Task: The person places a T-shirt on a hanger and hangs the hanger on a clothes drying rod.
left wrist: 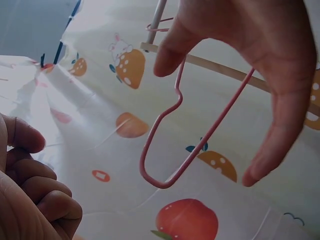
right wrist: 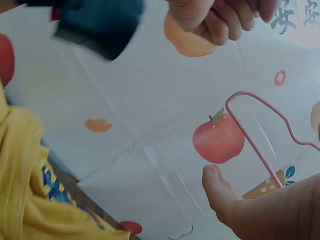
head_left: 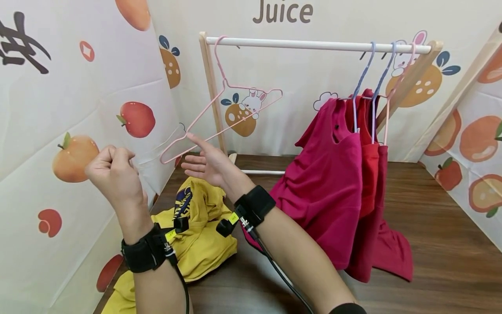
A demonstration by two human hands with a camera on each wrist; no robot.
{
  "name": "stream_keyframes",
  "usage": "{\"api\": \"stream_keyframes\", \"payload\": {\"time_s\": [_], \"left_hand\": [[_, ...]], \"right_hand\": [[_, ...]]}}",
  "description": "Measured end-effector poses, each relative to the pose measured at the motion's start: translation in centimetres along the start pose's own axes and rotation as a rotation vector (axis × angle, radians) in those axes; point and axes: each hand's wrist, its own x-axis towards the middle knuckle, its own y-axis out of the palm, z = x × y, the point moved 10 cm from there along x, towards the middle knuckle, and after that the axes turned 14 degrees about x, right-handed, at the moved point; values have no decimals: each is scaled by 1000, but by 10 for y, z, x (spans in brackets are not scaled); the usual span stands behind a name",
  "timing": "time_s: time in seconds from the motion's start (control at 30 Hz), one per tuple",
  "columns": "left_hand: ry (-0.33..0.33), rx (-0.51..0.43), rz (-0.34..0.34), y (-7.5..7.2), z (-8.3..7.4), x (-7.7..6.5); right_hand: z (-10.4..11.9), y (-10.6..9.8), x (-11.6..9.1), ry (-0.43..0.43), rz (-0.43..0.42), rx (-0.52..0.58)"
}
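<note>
A pink wire hanger (head_left: pixel 225 82) hangs bare from the left end of the rack's white rail (head_left: pixel 313 44). My right hand (head_left: pixel 211 165) is at the hanger's lower left corner, fingers spread, thumb tip overlapping the wire in the head view. Nothing is held in it. To the left, my left hand (head_left: pixel 117 174) is raised with its fingers curled in and nothing visible in them; the left wrist view shows these folded fingers (left wrist: pixel 50 192) apart from the hanger. Below both hands, a yellow garment (head_left: pixel 211 240) with navy lettering lies crumpled on the table.
Magenta and red garments (head_left: pixel 317 187) hang on blue and pink hangers at the rail's right end, their hems reaching the brown wooden table (head_left: pixel 443 209). A wooden post (head_left: pixel 211 87) holds the rail at left. Fruit-printed sheets (head_left: pixel 98 96) line the walls.
</note>
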Motion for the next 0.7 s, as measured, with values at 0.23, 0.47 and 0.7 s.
{"api": "stream_keyframes", "payload": {"time_s": [0.23,0.47,0.7], "left_hand": [[11,-2,0,-1,-1,0],[13,2,4,0,0,-1],[24,15,14,2,1,-1]], "right_hand": [[7,19,12,-36,-2,51],[18,15,7,-102,-56,42],[41,5,-11,-276,-7,34]]}}
